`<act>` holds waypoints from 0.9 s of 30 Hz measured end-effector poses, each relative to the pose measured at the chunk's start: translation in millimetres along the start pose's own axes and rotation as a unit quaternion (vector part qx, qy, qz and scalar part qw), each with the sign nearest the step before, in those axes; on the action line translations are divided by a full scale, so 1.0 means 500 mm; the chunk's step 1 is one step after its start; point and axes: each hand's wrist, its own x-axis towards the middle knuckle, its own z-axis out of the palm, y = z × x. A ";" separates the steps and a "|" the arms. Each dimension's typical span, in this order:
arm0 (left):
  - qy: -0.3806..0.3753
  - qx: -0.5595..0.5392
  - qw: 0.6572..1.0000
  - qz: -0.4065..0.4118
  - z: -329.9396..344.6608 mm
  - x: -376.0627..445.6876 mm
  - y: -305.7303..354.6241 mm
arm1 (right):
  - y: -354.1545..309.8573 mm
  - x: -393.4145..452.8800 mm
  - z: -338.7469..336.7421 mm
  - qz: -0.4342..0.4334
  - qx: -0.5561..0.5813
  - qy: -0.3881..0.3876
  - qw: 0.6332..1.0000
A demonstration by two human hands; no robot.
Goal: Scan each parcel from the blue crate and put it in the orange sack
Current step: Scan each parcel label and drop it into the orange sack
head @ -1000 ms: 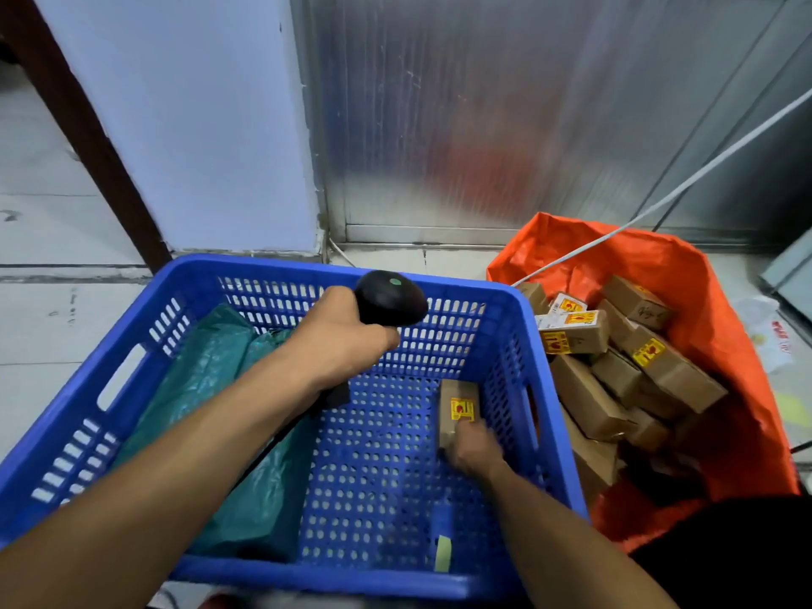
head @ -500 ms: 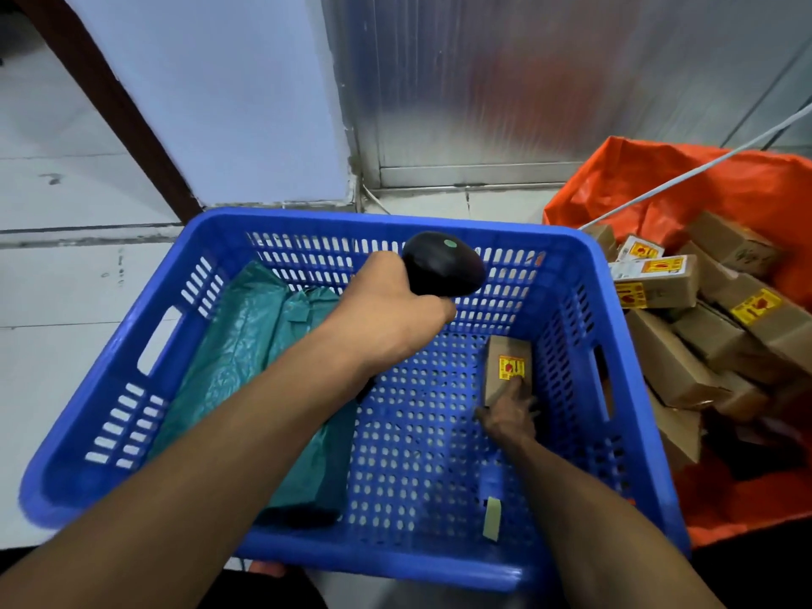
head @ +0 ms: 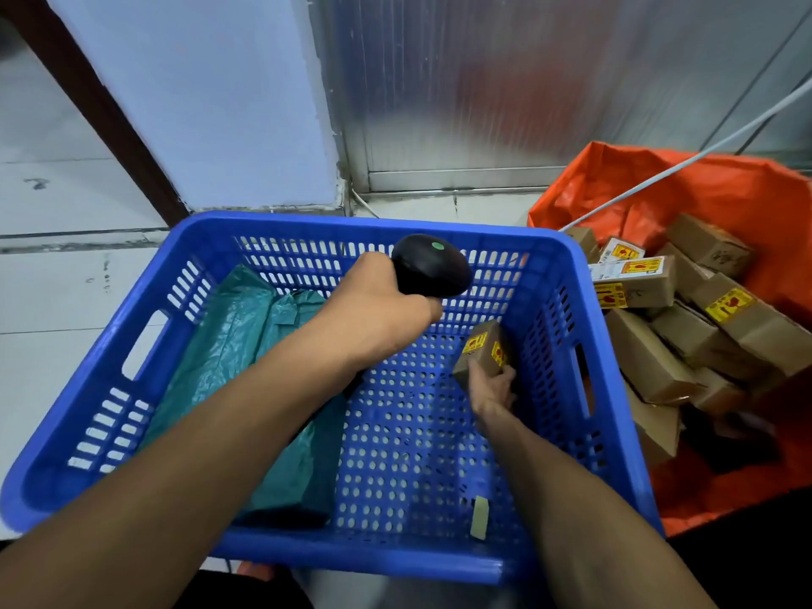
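A blue crate point(head: 145, 371) stands in front of me. My left hand point(head: 373, 309) grips a black scanner point(head: 428, 266) above the crate's far side, its head pointing right and down. My right hand point(head: 492, 389) is closed on a small brown cardboard parcel point(head: 481, 349) with yellow-red stickers, tilted up near the crate's right wall. A green plastic parcel point(head: 246, 358) lies in the crate's left half, partly hidden by my left forearm. The orange sack point(head: 703, 191) sits open to the right, holding several brown boxes point(head: 646, 358).
A white wall corner point(head: 211, 103) and a corrugated metal panel point(head: 505, 81) rise behind the crate. A grey cable point(head: 685, 162) runs diagonally over the sack. A small pale label point(head: 479, 518) lies on the crate floor. Tiled floor point(head: 57, 292) lies to the left.
My right hand has closed around the small brown parcel and tipped it up off the crate floor. The scanner stays above it. The view has shifted slightly left.
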 end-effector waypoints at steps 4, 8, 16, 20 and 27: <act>0.010 0.008 1.000 0.008 -0.003 -0.013 0.008 | -0.017 0.004 -0.016 0.025 0.120 -0.047 0.991; 0.018 0.012 1.000 0.016 -0.007 -0.022 0.010 | -0.044 -0.048 -0.053 0.060 0.166 -0.113 0.978; 0.022 0.013 0.999 0.034 -0.015 -0.034 0.010 | -0.123 -0.131 -0.151 0.102 0.119 -0.171 0.973; 0.025 0.015 0.999 0.043 -0.016 -0.032 0.008 | -0.189 -0.168 -0.206 0.089 0.101 -0.167 0.977; 0.025 0.033 0.997 0.062 -0.011 -0.034 0.009 | -0.304 -0.226 -0.304 0.037 0.042 -0.156 0.986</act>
